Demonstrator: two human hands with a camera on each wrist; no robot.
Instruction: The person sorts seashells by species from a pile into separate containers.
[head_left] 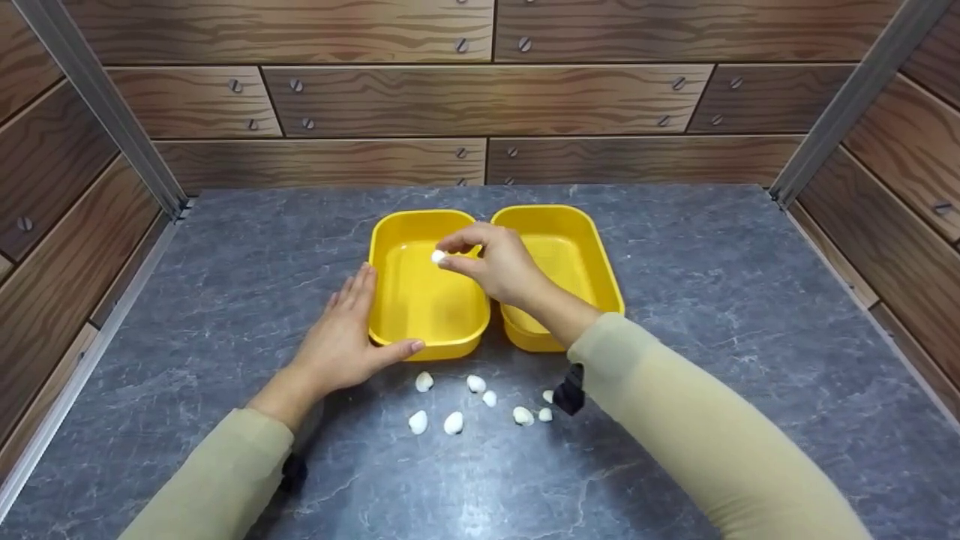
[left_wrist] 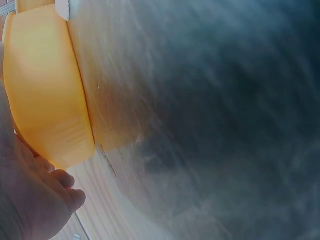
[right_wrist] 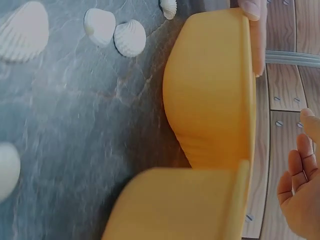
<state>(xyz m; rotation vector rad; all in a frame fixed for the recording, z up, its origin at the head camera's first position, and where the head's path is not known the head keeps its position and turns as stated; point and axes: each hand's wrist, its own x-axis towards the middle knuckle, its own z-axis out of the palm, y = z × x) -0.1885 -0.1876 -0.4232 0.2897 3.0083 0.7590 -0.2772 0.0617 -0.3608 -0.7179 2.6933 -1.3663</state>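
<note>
Pinched between thumb and fingertips, a small white seashell [head_left: 438, 256] is held by my right hand [head_left: 504, 264] over the left yellow box [head_left: 442, 350]. My left hand [head_left: 336, 339] rests against that box's left side, fingers straight along the wall and thumb on the front rim. The left wrist view shows the box wall [left_wrist: 47, 90] beside the left hand [left_wrist: 35, 200]. To the right stands a second yellow box [head_left: 534, 342], partly covered by my right forearm. In the right wrist view the right hand [right_wrist: 302, 195] is raised above rim level; the pinched shell is out of sight there.
Several white seashells [head_left: 454, 423] lie scattered on the dark grey marbled table [head_left: 712, 300] in front of the boxes. Ribbed shells [right_wrist: 130, 38] show close up in the right wrist view. Wood-patterned walls [head_left: 480, 97] enclose the back and sides.
</note>
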